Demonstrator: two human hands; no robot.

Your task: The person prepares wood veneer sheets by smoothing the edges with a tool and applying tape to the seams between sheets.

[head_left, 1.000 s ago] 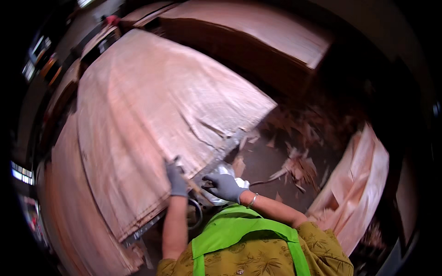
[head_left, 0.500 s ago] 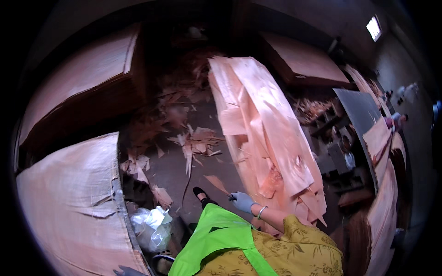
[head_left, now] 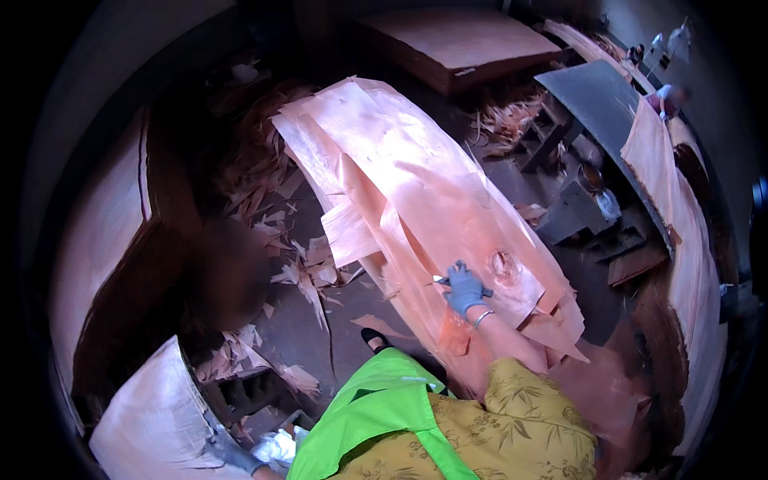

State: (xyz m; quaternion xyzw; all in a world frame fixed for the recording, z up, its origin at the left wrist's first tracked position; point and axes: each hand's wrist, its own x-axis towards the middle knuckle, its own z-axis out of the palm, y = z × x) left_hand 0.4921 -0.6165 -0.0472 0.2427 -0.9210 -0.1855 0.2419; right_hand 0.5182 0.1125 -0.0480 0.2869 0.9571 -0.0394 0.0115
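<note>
My right hand (head_left: 466, 291), in a grey-blue glove with a bracelet at the wrist, is closed around a small knife (head_left: 438, 280). Its pale blade points left, and most of the handle is hidden in the glove. The hand rests over a long pile of pinkish wood veneer sheets (head_left: 416, 184), left of a dark-ringed knot hole (head_left: 504, 266). At lower left, my gloved left hand (head_left: 230, 451) lies with fingers extended on the edge of another veneer sheet (head_left: 152, 412).
Veneer stacks stand at left (head_left: 100, 240), at the back (head_left: 464, 40) and along the right (head_left: 696, 264). Veneer scraps (head_left: 308, 272) litter the dark floor. Beyond the pile are a grey board (head_left: 596, 104) and dark crates (head_left: 592, 208). A person (head_left: 666, 102) is at far right.
My right hand has moved up and right, from beside the pile onto it. The view has turned left, and my left hand now shows more fully on the sheet's edge.
</note>
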